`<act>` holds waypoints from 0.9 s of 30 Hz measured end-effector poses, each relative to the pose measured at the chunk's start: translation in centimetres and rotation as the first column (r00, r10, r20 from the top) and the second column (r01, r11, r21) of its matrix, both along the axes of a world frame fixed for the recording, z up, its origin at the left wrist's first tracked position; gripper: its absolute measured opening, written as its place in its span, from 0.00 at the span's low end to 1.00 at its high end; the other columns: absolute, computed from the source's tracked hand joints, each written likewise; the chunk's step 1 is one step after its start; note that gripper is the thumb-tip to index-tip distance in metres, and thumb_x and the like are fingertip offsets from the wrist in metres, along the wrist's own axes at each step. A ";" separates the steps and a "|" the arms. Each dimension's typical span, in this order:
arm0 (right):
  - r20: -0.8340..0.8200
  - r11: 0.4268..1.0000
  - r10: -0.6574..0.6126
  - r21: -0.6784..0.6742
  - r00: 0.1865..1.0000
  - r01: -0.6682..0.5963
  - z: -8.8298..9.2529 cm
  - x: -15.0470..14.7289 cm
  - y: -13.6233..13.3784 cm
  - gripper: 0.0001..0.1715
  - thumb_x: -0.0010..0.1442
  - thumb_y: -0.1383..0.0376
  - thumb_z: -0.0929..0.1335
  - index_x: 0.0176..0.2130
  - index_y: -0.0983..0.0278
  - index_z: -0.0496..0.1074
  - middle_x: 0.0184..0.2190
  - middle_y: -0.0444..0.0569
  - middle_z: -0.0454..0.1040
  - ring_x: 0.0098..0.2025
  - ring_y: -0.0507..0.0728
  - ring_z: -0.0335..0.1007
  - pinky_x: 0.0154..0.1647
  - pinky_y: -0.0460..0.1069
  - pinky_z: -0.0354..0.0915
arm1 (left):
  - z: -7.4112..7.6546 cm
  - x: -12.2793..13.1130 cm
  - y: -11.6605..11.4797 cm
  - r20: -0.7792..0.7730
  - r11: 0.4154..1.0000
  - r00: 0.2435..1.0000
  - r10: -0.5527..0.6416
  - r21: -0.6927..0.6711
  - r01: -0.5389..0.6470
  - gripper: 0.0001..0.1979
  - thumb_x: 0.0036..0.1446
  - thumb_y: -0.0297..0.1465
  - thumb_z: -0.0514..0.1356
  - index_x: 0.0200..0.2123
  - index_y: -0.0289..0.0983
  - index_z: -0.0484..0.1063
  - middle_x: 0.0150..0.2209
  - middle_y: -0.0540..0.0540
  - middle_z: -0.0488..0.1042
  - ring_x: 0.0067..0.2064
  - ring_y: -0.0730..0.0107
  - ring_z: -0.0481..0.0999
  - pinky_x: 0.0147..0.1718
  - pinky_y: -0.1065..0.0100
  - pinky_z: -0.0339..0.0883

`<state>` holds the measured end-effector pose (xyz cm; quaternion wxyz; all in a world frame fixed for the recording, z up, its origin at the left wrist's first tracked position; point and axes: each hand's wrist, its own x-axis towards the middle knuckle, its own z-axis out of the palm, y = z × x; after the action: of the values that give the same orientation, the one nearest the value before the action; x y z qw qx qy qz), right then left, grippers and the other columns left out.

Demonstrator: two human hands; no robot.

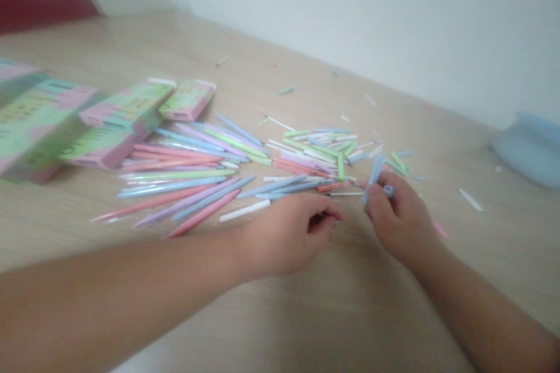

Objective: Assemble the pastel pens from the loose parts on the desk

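My left hand (293, 233) is closed in a pinch just above the table, its fingertips near the middle; anything between them is too small to make out. To its right, my right hand (400, 215) is closed around light blue pieces (374, 178), one standing up from the fingers and a round end showing beside the thumb. Pastel pens (196, 186) in red, blue, green and purple lie in a fanned pile left of the hands. Behind the hands is a heap of small green, white, blue and red parts (324, 148).
Pastel printed boxes (126, 108) lie at the left on the wooden table (262, 326). Small scraps are scattered toward the white wall (371, 17). A light blue object (531, 148) rests at the right, and a red object (44, 3) at the back left.
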<state>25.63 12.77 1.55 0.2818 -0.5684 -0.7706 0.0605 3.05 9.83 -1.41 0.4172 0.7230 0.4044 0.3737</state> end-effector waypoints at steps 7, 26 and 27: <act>-0.339 0.898 0.030 -0.404 0.940 -0.175 -1.5 -0.8 -7.9 0.17 0.74 0.49 0.65 0.38 0.57 0.70 0.21 0.40 0.70 0.21 0.55 0.65 0.20 0.50 0.63 | 0.5 0.0 0.2 0.108 0.997 0.994 0.034 -0.069 -0.027 0.10 0.66 0.29 0.59 0.44 0.39 0.81 0.36 0.50 0.82 0.35 0.70 0.79 0.36 0.70 0.73; -0.416 0.929 0.228 -0.179 0.881 -0.325 -2.5 -3.1 -7.7 0.05 0.68 0.59 0.74 0.45 0.49 0.80 0.44 0.46 0.81 0.48 0.63 0.78 0.51 0.59 0.74 | 0.4 -0.4 -0.1 0.054 0.998 0.997 -0.056 0.005 0.056 0.13 0.66 0.23 0.56 0.46 0.41 0.79 0.41 0.51 0.82 0.44 0.67 0.80 0.45 0.68 0.74; -0.414 0.929 0.222 -0.184 0.883 -0.320 -2.4 -3.0 -7.9 0.07 0.68 0.58 0.74 0.47 0.49 0.79 0.45 0.47 0.81 0.47 0.63 0.78 0.48 0.58 0.75 | 0.5 -0.3 -0.1 0.051 0.999 0.998 -0.048 0.006 0.048 0.13 0.67 0.23 0.56 0.45 0.40 0.79 0.41 0.51 0.82 0.44 0.67 0.81 0.46 0.68 0.74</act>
<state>22.66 4.88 -0.88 0.3436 -0.4617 -0.7584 0.3058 2.71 9.78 -0.92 0.4345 0.7238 0.3753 0.3828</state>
